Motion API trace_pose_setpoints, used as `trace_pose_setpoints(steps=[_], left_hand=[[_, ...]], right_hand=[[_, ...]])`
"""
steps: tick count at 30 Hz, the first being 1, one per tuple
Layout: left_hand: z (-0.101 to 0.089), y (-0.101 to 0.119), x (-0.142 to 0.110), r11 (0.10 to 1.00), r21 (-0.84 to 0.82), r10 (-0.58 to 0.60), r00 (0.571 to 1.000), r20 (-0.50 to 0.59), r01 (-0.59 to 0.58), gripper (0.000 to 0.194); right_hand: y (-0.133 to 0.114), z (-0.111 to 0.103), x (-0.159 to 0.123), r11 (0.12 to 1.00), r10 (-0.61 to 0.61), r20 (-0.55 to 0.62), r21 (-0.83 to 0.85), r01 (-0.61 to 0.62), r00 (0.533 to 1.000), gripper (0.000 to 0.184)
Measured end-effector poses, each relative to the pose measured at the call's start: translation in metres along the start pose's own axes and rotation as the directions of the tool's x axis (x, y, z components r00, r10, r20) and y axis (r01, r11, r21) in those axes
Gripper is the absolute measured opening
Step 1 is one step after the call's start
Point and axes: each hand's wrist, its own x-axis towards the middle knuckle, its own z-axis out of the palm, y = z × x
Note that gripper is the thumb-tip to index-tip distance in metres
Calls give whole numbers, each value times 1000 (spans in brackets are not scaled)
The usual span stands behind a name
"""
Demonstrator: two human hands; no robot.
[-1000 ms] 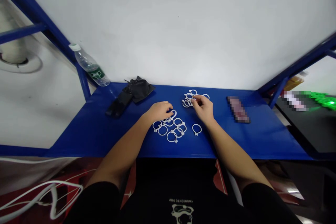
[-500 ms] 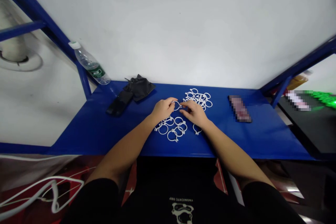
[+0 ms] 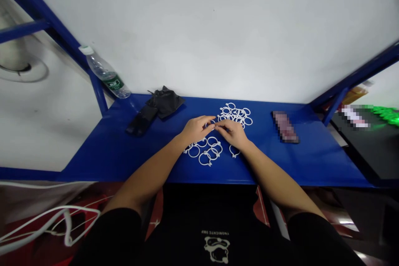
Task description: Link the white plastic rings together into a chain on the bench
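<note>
Between my two hands is a white plastic ring (image 3: 210,122) with a small clasp, partly covered by fingers. My left hand (image 3: 195,129) grips it from the left, thumb and fingers closed around its edge. From the right, my right hand (image 3: 233,131) pinches at the clasp side, its fingertips meeting the left thumb. Just nearer to me lies a loose group of similar white rings (image 3: 205,158), some overlapping. Behind my right hand is a denser pile of white rings (image 3: 238,113). A single ring (image 3: 234,151) lies beside my right wrist.
The blue table (image 3: 280,166) runs along a white wall. At the left are a plastic bottle (image 3: 107,77), a crumpled black bag (image 3: 166,102) and a flat black object (image 3: 141,120). A blurred-out phone-like object (image 3: 285,126) lies at the right. Blue frame bars rise at both sides.
My left hand lifted a ring from the near group and moved right. My right hand came from the far pile to meet it, and now both hands close on the ring.
</note>
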Motion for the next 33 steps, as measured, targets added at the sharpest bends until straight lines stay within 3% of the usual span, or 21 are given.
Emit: trace_pose_setpoints(steps=[3,7,11,16,19,24,26,28,31,33], left_hand=[[0,-2,-2,994,-55,94,995,30,-92,48],[2,-3,-2,991,-47,130,991,31,-128,48],[-4,-8,0,980,0,198,980,3,-198,52],[-17,-18,3,997,36,76,996,-37,-75,44],[-18,-17,2,999,32,26,998,65,-28,40],[-6,-1,-1,993,17,106,948,300,-117,39],[-1,3,-2,991,24,118,930,347,-134,24],[1,4,-1,988,48,117,925,362,-144,11],[1,-1,1,987,93,96,947,306,-130,14],[1,-5,2,988,118,75,974,215,-102,13]], right_hand=[[-1,-4,1,1000,-2,-13,12,2,1000,20],[-6,-6,2,1000,14,-8,9,-14,1000,21],[-8,-7,3,1000,14,-109,19,-12,994,18],[-3,-13,4,989,149,-320,30,-147,936,21],[6,-18,6,974,216,-445,31,-226,869,25],[19,-26,9,943,292,-505,10,-332,812,29],[20,-26,8,944,295,-491,17,-329,820,29],[18,-23,6,955,272,-425,6,-298,863,26],[14,-15,3,984,154,-217,-56,-170,964,22],[11,-11,2,995,70,-62,-73,-75,996,21]])
